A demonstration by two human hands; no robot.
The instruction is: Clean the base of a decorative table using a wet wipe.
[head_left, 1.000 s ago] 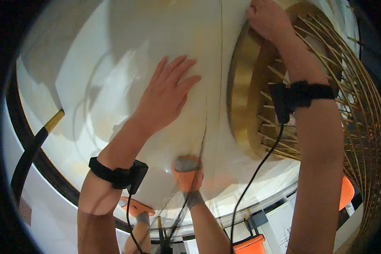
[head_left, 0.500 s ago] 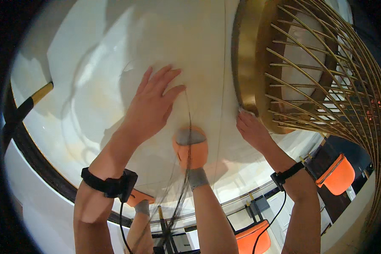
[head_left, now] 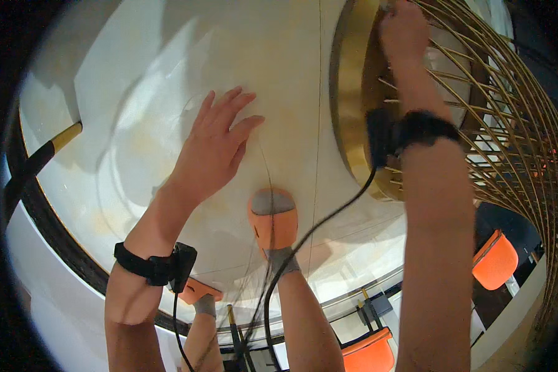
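Observation:
My left hand (head_left: 214, 139) is open, its fingers spread over the pale marble-look floor (head_left: 285, 74); whether it touches the floor I cannot tell. My right hand (head_left: 406, 31) is closed, up at the top of a round gold-coloured metal base (head_left: 347, 105) with many thin rods (head_left: 502, 80) fanning out from it. A small whitish cloth shows only as a pale bit at my right fingertips, mostly hidden now. My right forearm crosses over the base's rim and hides part of the rods.
My feet in orange slippers (head_left: 273, 229) stand on the floor below. A black leg with a gold tip (head_left: 65, 137) reaches in at the left. Orange-seated chairs (head_left: 496, 260) are at the lower right. Black cables run from the wrist bands (head_left: 425, 129).
My right hand has moved from the near outer edge of the gold base up and away to its far upper part. My left hand has shifted slightly left and stays spread.

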